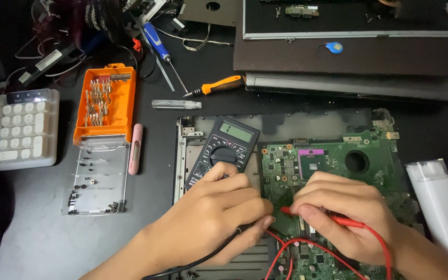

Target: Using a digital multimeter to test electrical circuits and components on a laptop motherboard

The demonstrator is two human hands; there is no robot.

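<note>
Two bare hands over a green laptop motherboard [338,166], right hand [346,212] fingers pinched on a red test probe [348,222], left hand [219,212] fingers closed on a black probe lead [208,257], black digital multimeter [224,148] just beside, orange screwdriver-bit case [105,103] well apart.
</note>
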